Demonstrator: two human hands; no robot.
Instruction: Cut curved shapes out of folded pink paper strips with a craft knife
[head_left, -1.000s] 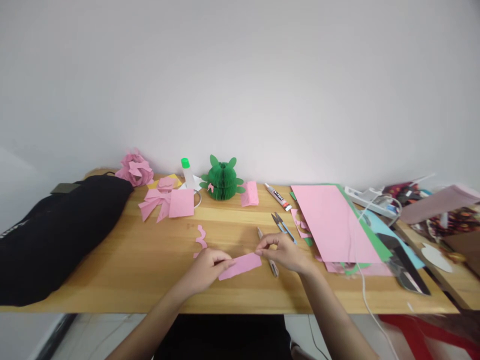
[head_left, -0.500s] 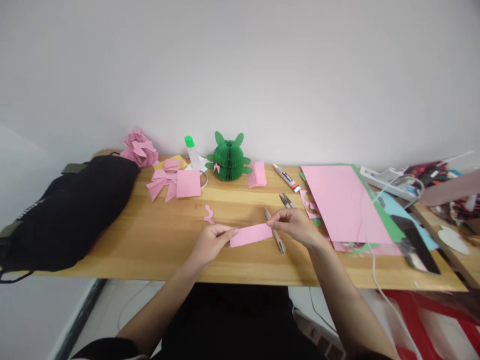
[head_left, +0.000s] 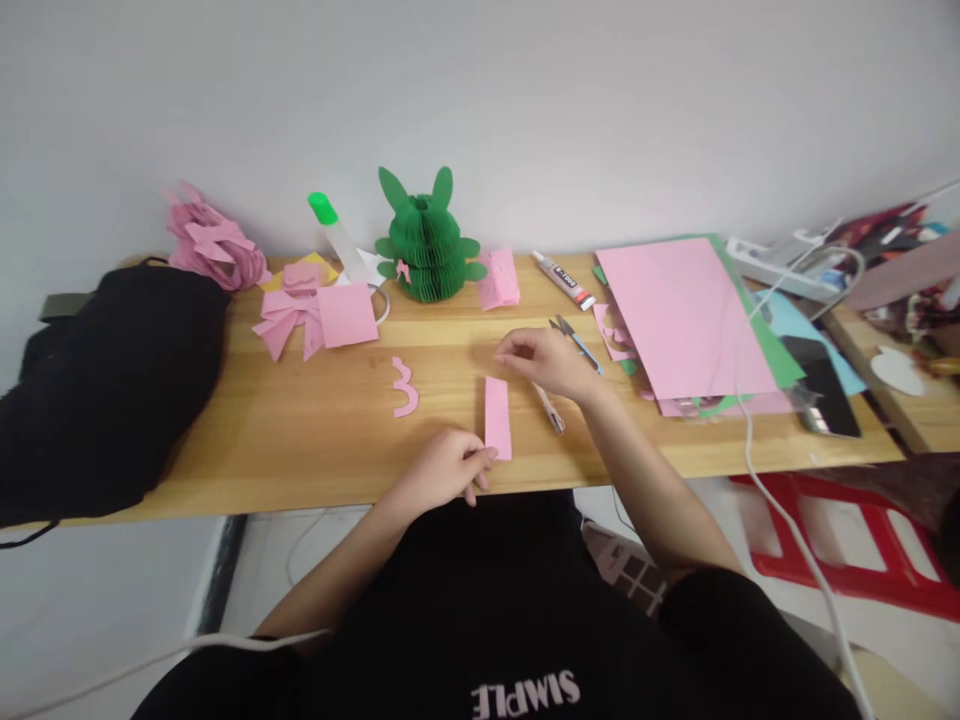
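A pink paper strip (head_left: 497, 420) lies lengthwise away from me on the wooden table. My left hand (head_left: 448, 466) grips its near left corner between thumb and fingers. Just beyond the strip's far end hovers my right hand (head_left: 544, 360), its fingers bent and apart, with nothing visible in them. A utility knife (head_left: 551, 410) rests under the right wrist, partly hidden. Farther off lie small thread snips (head_left: 577, 345). Left of the strip is a wavy pink paper cutout (head_left: 406, 388) shaped like a 3.
A green honeycomb paper figure (head_left: 427, 245) stands by the wall. Around it are a glue bottle (head_left: 341, 240), a pink square (head_left: 349, 314), folded pink paper (head_left: 498, 278) and a glue tube (head_left: 564, 280). Paper sheets (head_left: 682, 320) and a phone (head_left: 821, 390) lie right; a black bag (head_left: 112, 390) lies left.
The pink strip has turned from crosswise in both hands to lengthwise on the table. My right hand has let go of it and moved up. The view has tilted down.
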